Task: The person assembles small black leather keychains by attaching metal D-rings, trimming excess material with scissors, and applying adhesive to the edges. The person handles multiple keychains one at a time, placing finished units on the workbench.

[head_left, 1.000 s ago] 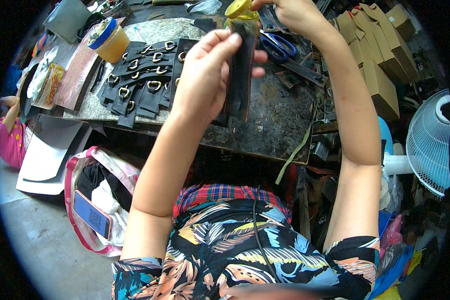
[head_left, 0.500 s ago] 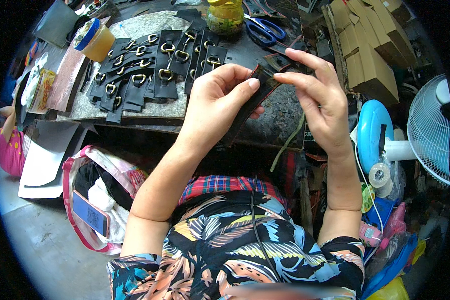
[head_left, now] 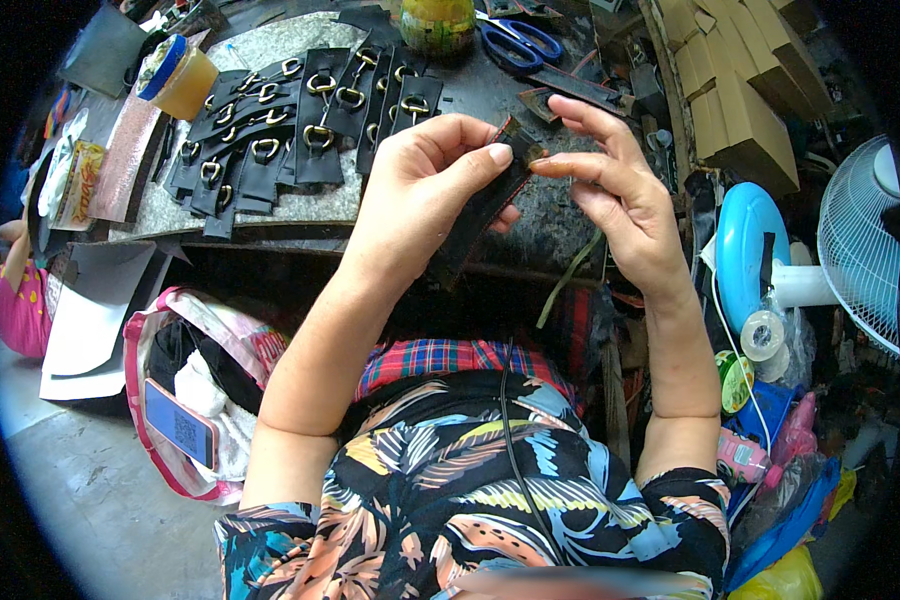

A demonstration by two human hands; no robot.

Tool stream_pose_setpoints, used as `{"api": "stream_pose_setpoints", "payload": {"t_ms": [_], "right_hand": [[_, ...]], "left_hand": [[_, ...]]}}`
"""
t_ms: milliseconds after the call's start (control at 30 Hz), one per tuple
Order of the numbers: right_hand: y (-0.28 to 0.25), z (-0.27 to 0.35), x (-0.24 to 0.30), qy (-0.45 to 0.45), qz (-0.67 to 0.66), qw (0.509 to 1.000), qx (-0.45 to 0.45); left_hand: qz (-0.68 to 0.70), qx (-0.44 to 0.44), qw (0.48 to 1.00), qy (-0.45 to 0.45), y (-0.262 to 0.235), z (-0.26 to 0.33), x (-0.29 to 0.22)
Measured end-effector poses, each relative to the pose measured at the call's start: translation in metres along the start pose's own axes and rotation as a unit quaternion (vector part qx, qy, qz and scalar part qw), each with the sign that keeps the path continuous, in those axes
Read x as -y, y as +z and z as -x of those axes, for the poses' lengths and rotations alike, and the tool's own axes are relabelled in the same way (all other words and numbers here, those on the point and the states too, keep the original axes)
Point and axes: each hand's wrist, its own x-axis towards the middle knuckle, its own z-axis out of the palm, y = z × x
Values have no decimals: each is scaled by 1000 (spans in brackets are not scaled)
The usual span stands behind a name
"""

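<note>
A narrow black strap [head_left: 473, 225] with reddish edges slants between my hands, above the front of the table. Its lower part is pinched between the thumb and fingers of my left hand [head_left: 410, 195]. At the strap's upper end, a fingertip of my right hand [head_left: 625, 205] touches a small dull-gold spot; the other fingers are spread. On the table to the left lie several black straps with metal rings [head_left: 318, 135], overlapping in rows. Blue-handled scissors [head_left: 515, 48] rest beyond my right hand, near another flat black strip [head_left: 575, 88].
A tub with a blue lid [head_left: 185, 85] and a yellow jar [head_left: 438, 25] stand on the dark table. Cardboard boxes [head_left: 735, 130] and a fan [head_left: 860, 240] are at right. A pink-edged bag with a phone [head_left: 182, 425] sits lower left. Another person's pink garment [head_left: 22, 310] shows far left.
Both hands and the strap have shifted slightly left in the picture. My right fingertip has moved onto the strap's upper end. The table things appear a little higher and further left.
</note>
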Motion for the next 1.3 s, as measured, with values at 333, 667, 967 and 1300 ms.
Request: {"api": "stream_pose_setpoints", "payload": {"t_ms": [333, 667, 967, 1300], "right_hand": [[14, 1, 12, 38, -72, 996, 28], [16, 6, 21, 163, -162, 967, -105], [16, -26, 0, 94, -138, 979, -119], [-108, -187, -205, 185, 338, 918, -96]], "left_hand": [[-130, -16, 990, 46, 5, 0, 7], [49, -26, 998, 28, 10, -2, 8], [189, -41, 975, 109, 18, -21, 10], [-315, -17, 923, 220, -31, -28, -46]]}}
